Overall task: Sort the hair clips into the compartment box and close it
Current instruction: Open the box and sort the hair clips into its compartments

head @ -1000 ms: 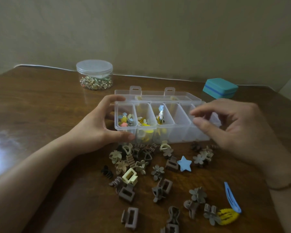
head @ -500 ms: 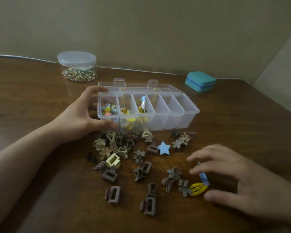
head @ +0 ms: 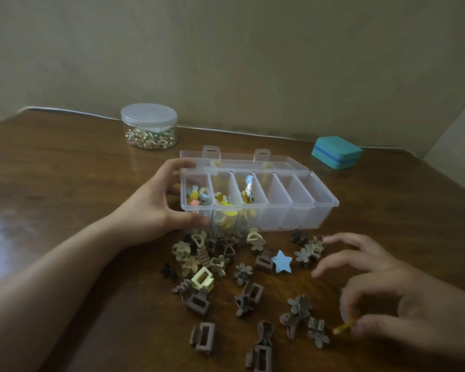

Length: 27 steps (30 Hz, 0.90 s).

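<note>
Mostly, my left hand (head: 156,208) was there as an anchor: fingers curled round the left end of the box (head: 258,200), thumb on its front wall, so it would not slide while I fed it. Its lid (head: 242,161) lay open behind, and only the three left compartments held clips; the three to the right looked bare. Loose clips (head: 239,277) lay scattered just in front of the box, a blue star (head: 281,261) among them. Well in front and to the right, my right hand (head: 403,299) pinched a yellow clip (head: 342,328) between thumb and fingertip, the other fingers loosely spread.
</note>
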Motion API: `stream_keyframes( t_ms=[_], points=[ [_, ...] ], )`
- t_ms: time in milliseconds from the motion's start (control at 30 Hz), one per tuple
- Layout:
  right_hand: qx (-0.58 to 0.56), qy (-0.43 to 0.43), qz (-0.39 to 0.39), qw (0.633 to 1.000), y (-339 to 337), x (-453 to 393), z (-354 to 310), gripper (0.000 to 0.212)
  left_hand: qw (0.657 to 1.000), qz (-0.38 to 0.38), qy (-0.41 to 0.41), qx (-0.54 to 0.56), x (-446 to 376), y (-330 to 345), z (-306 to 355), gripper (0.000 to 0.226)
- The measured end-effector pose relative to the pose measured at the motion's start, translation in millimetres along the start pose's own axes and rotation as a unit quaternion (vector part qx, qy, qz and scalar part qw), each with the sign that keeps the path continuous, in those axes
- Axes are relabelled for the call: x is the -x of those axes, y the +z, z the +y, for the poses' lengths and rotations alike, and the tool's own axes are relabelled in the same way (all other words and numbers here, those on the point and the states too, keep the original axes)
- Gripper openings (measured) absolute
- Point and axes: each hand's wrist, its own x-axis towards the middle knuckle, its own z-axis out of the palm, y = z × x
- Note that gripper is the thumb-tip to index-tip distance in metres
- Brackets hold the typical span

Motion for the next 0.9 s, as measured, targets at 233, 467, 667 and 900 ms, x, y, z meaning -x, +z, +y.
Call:
stream_keyframes(
  t_ms=[233, 467, 667, 900],
  points=[
    [-0.031, -0.049, 0.309, 0.949, -32, -88, -36, 0.009, 1.0, -0.008, 0.001, -0.007, 0, -2, -3, 0.096],
    [0.033, 0.009, 0.27, 0.962, -5, -150, -36, 0.014, 1.0, -0.012, 0.005, -0.011, -1, -2, -4, 0.094],
    [0.023, -0.003, 0.35, 0.937, -31, -102, -35, 0.01, 1.0, -0.011, 0.004, -0.008, -2, -1, -4, 0.095],
    [0.105, 0.078, 0.193, 0.972, -3, -10, -7, 0.039, 1.0, -0.012, 0.01, 0.014, -1, 2, 2, 0.095]
  ],
)
